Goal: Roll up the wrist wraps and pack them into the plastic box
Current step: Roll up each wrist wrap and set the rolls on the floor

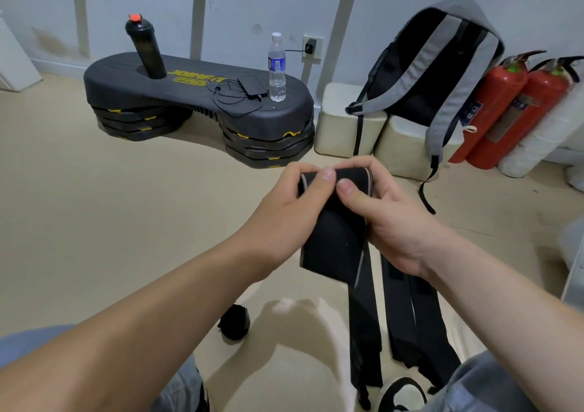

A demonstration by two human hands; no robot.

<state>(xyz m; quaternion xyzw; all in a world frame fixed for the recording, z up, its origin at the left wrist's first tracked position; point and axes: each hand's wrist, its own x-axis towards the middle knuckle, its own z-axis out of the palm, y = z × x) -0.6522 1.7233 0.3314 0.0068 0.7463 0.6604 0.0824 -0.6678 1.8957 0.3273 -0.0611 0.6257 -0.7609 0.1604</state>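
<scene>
Wrist wrap [331, 234], black with pale edges, is held up in front of me above the floor [94, 206]. My left hand [284, 209] grips its upper left edge, thumb pressed onto the folded top. My right hand [392, 218] pinches the top right, thumb on the front face beside the left thumb. The wrap's free tail hangs down to the floor between my knees. A rolled black bundle [235, 321], apparently a finished wrap, lies on the floor near left. More black straps [410, 323] lie flat to the right under my right forearm. Far off stand a black step platform [196, 95] and a grey backpack [442, 73].
</scene>
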